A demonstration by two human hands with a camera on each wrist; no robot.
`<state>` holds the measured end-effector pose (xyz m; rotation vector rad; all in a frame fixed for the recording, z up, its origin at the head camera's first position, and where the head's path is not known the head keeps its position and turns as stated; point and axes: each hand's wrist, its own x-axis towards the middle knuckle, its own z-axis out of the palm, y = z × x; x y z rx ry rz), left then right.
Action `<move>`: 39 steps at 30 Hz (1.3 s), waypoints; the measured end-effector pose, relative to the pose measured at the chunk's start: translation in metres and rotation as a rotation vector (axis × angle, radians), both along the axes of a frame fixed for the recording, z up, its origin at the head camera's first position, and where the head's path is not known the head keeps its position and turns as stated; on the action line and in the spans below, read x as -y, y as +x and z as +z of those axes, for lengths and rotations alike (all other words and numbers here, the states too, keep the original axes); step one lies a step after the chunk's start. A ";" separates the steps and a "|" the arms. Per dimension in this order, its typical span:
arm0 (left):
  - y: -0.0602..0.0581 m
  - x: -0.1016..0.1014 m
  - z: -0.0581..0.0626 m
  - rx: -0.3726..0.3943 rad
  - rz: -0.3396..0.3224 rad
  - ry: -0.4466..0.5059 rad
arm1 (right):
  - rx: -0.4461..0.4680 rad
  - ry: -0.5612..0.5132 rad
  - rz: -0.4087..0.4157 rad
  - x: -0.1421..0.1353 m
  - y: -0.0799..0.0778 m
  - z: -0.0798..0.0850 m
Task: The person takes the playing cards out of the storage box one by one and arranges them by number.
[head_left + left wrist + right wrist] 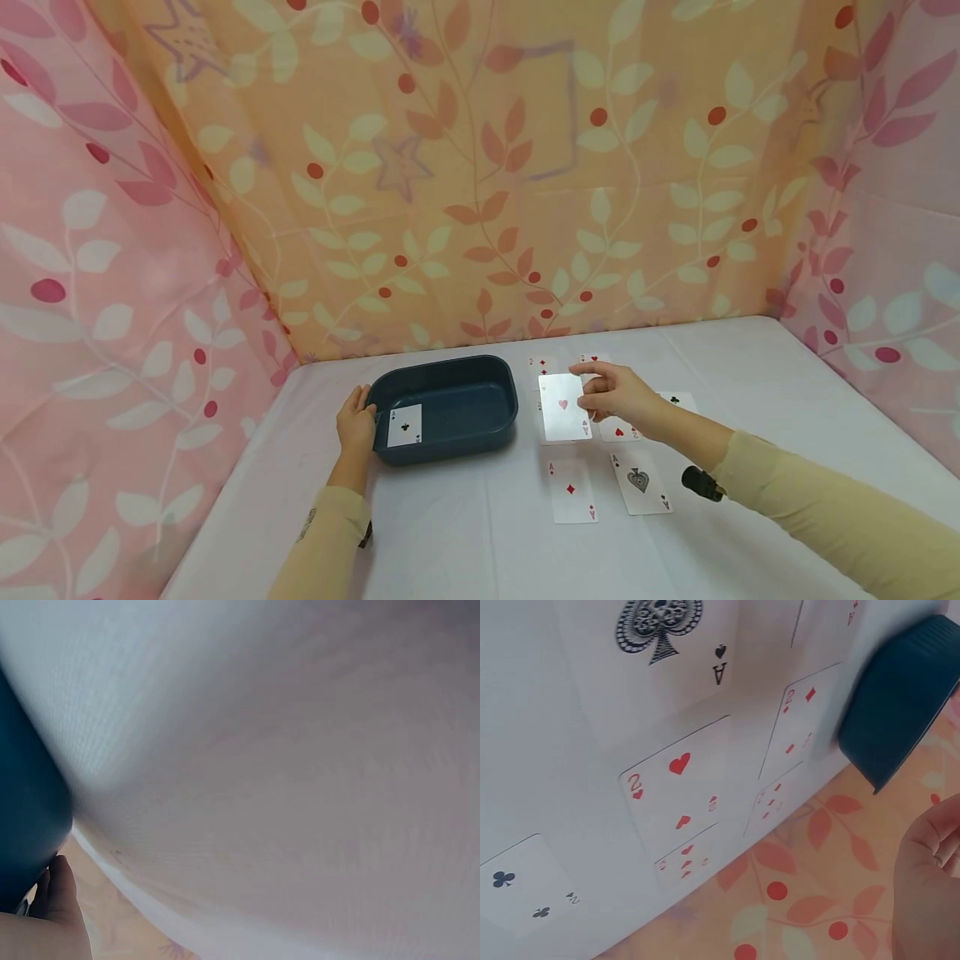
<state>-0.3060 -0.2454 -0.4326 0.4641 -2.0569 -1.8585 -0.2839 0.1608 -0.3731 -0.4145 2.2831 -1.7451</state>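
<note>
At the left of the head view, my left hand (356, 423) grips the left end of a dark blue tray (457, 454); the left wrist view shows that hand (56, 915) against the tray's wall. An ace of clubs (405, 427) lies face up inside, at the tray's left. To the right of the tray, my right hand (618, 400) pinches an ace of hearts (562, 408) by its right edge, above the table. The right wrist view shows part of the right hand (930, 877), but not the held card.
Face-up cards lie on the white table: ace of diamonds (572, 492), ace of spades (641, 483), two of clubs (529, 885), two of hearts (679, 780), two of diamonds (799, 724), three of hearts (686, 862) and three of diamonds (769, 802). Patterned cloth (465, 208) hangs behind.
</note>
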 end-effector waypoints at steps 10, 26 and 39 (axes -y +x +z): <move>0.000 0.000 0.001 0.010 -0.008 -0.037 | -0.001 0.012 -0.012 -0.019 0.007 -0.002; 0.002 -0.001 0.004 0.014 -0.013 0.001 | 0.031 0.025 -0.024 -0.043 0.022 -0.010; 0.000 0.001 0.002 0.009 -0.022 -0.016 | 0.049 0.058 -0.046 -0.064 0.030 -0.017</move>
